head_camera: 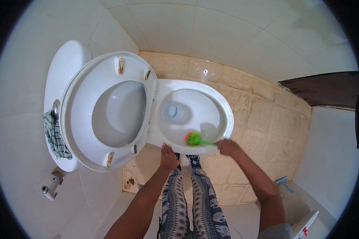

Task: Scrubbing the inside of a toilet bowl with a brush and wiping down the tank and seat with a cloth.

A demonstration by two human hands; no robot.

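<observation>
Before me stands a white ceramic toilet bowl, its seat and lid raised against the cistern. My right hand grips the handle of a green toilet brush near the bowl's front rim. The round brush head, green with some pink-red bristles, is at the inner wall of the bowl on the side nearest me. A little water shows in the bowl's drain. My left hand is at the near rim, close to the seat hinge, its fingertips at the ceramic and holding nothing.
A green checked cloth hangs over the cistern beside the flush button. A bidet sprayer is mounted on the left wall. A blue squeegee leans at the lower right. The tan tiled floor has a wet patch near the far wall.
</observation>
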